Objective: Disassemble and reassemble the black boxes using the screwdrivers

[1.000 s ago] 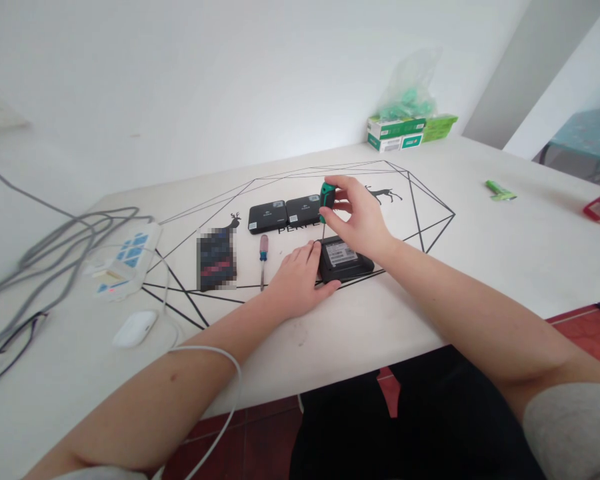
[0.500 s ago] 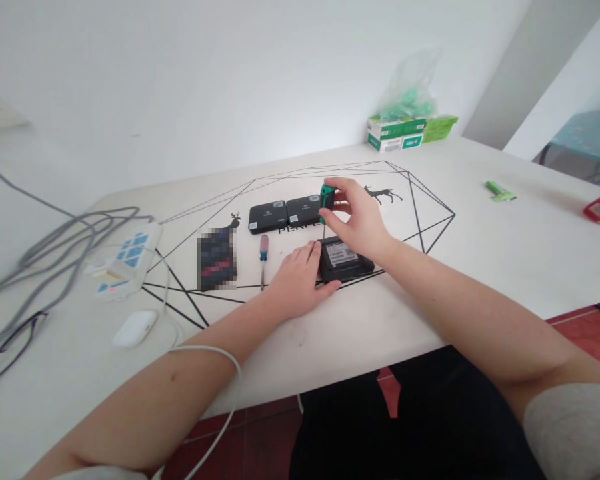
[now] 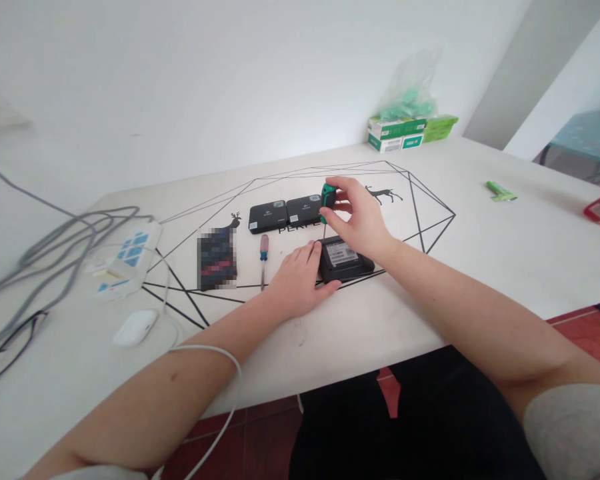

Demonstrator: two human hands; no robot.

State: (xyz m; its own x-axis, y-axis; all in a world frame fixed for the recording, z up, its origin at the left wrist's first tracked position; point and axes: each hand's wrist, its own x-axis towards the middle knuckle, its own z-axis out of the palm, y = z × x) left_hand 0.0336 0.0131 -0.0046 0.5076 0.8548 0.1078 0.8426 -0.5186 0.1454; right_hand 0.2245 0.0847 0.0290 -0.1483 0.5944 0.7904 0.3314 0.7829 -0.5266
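A flat black box (image 3: 359, 269) with a white label lies label-up on the table near its front edge. My left hand (image 3: 300, 280) grips its left end, thumb along the near side and fingers by the far left corner. Between the thumb and fingers of my right hand (image 3: 357, 213) is a green and black screwdriver (image 3: 328, 200), held upright. Its shaft points down at the box's far left corner; the tip is too small to make out. To the left lies a second screwdriver (image 3: 264, 257) with a clear red and blue handle.
Two black boxes (image 3: 267, 217) sit side by side behind my hands. Left are a pixelated dark item (image 3: 217, 260), a power strip (image 3: 135, 257), a white case (image 3: 136, 328) and cables (image 3: 75, 247). Green and white cartons (image 3: 396, 133) stand by the wall; a green peeler-like tool (image 3: 501, 192) lies right.
The green and black screwdriver's handle has shifted very slightly in my right fingers. My left hand and the black box have stayed in place.
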